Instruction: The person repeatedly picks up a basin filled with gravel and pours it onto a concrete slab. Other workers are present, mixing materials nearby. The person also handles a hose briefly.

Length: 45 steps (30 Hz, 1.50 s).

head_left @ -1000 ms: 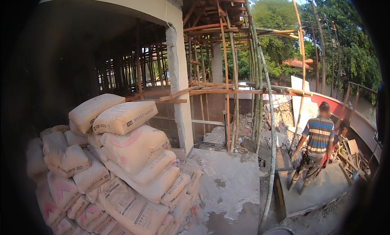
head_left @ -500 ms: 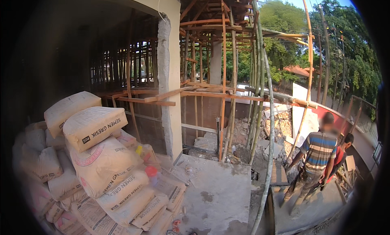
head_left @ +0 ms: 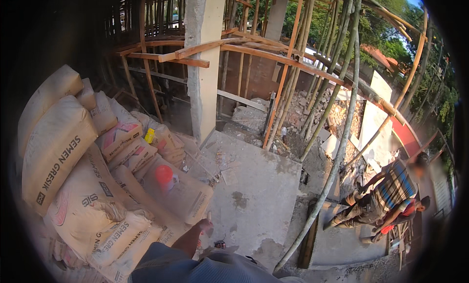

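My left forearm reaches out from a blue-grey sleeve at the lower edge. My left hand [head_left: 205, 227] hangs low beside the cement bags, over the edge of the concrete slab. Its fingers are small and blurred, so I cannot make out whether they hold anything. Nearest to it is the lower stack, where a flat cement bag [head_left: 188, 197] carries a clear container with a red lid [head_left: 164, 174]. A plump full cement bag [head_left: 61, 153] leans high on the pile at the left. My right hand is out of view.
A concrete slab [head_left: 254, 178] stretches ahead to a broken-edged pillar [head_left: 207, 87]. Wooden rails [head_left: 283, 58] and a leaning bamboo pole [head_left: 337, 170] cross the right side. Rubble [head_left: 298, 107] lies behind. Two people, one in a striped shirt [head_left: 398, 185], stand at the right.
My view has tipped down and turned, so the pillar and bags sit higher in it. My left arm and blue-grey clothing have come into sight at the lower edge.
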Available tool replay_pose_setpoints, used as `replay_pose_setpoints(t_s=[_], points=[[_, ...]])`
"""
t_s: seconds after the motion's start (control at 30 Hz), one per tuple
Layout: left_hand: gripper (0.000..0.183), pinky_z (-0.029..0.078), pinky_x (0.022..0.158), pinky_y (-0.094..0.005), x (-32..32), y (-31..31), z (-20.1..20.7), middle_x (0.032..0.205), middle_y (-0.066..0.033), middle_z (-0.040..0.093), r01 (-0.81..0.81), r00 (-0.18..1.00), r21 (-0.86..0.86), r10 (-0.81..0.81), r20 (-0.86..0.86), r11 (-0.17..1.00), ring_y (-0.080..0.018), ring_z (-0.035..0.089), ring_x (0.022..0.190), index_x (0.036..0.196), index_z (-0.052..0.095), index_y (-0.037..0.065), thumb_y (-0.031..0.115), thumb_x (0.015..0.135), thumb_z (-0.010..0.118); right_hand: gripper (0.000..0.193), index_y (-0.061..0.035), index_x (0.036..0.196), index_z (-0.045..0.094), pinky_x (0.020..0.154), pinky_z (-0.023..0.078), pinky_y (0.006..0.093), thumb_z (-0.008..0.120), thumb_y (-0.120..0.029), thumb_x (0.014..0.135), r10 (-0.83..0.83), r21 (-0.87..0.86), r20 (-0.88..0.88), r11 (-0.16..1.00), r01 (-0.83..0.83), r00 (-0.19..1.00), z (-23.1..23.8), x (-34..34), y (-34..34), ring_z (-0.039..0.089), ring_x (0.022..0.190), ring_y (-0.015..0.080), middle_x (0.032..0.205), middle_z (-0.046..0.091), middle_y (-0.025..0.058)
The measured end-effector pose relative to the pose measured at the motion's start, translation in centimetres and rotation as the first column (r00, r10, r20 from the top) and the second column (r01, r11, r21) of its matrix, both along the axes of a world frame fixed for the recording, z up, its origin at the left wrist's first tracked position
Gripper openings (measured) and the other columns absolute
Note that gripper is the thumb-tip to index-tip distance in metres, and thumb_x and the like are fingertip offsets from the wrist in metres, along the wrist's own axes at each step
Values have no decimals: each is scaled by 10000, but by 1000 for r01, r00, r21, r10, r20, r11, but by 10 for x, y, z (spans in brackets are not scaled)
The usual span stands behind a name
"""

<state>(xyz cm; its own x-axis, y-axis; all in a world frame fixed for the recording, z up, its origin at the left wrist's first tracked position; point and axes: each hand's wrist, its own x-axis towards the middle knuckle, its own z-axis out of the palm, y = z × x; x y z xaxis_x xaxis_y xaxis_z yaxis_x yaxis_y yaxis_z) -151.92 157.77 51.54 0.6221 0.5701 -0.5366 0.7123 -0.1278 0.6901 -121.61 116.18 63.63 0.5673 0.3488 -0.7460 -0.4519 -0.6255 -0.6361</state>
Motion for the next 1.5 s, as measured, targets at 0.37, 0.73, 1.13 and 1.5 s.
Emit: replay_pose_setpoints(t_s=[0.37, 0.73, 1.13, 1.5], points=[[295, 475, 638, -374, 115, 91, 31, 797, -187, 639, -141, 990, 32, 141, 10, 989, -288, 631, 720, 880, 607, -20, 215, 795, 449, 294, -125, 1147, 494, 552, 444, 345, 484, -250, 881, -245, -159, -163, 963, 220, 956, -40, 81, -11, 593, 724, 194, 873, 585, 71], [301, 516, 666, -390, 55, 79, 0, 782, -206, 650, -53, 906, 40, 65, -418, 998, -290, 659, 746, 843, 676, -1, 244, 765, 518, 299, -132, 1152, 485, 548, 433, 343, 483, -245, 876, -7, -95, -116, 995, -4, 993, -79, 352, 237, 585, 735, 193, 887, 575, 70], [299, 455, 775, -423, 228, 199, 3, 893, -189, 636, -533, 843, -128, 538, 0, 836, -337, 604, 885, 884, 642, 44, 298, 822, 497, 338, -113, 1163, 505, 630, 470, 359, 461, -295, 882, 387, -137, 59, 916, -376, 920, -61, 461, 472, 608, 776, 206, 932, 593, 94], [317, 442, 750, -476, 283, 463, -30, 972, -65, 623, -286, 893, -445, 68, -444, 848, -256, 601, 837, 1088, 544, 137, 356, 875, 457, 351, -86, 1210, 523, 779, 507, 373, 459, -272, 918, -32, -138, -383, 990, -23, 923, -101, 366, 396, 615, 924, 197, 1079, 612, 90]])
